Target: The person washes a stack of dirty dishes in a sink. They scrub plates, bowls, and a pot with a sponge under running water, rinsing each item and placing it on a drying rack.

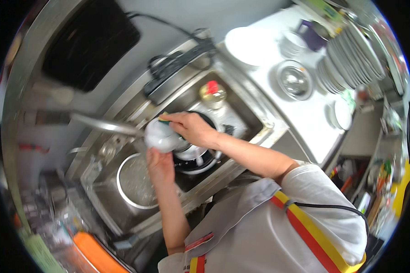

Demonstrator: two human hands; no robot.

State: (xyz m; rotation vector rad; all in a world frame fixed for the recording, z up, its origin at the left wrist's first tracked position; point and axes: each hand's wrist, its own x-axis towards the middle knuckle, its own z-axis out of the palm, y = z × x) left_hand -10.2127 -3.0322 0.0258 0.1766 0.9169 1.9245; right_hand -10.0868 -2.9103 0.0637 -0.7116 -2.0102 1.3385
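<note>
My left hand (160, 167) holds a white bowl (160, 136) at its lower rim, above the divider of a steel double sink (118, 223). Pinched in my right hand (193, 129) is a green and yellow sponge (163, 119), pressed on the bowl's upper side. Under my right hand, dark pans and a metal pot lie in the right basin, partly hidden. Behind them stands a bottle with a red cap (212, 88) and yellowish liquid. A large round white-rimmed basin (135, 181) with water sits in the left basin, partly behind my left forearm.
A metal faucet (106, 125) reaches over the sink from the left. On the white counter (287, 117) at the right are stacked plates (352, 58), a steel bowl (295, 80), small white bowls (292, 43) and a purple container (312, 36). An orange object (97, 254) lies at lower left.
</note>
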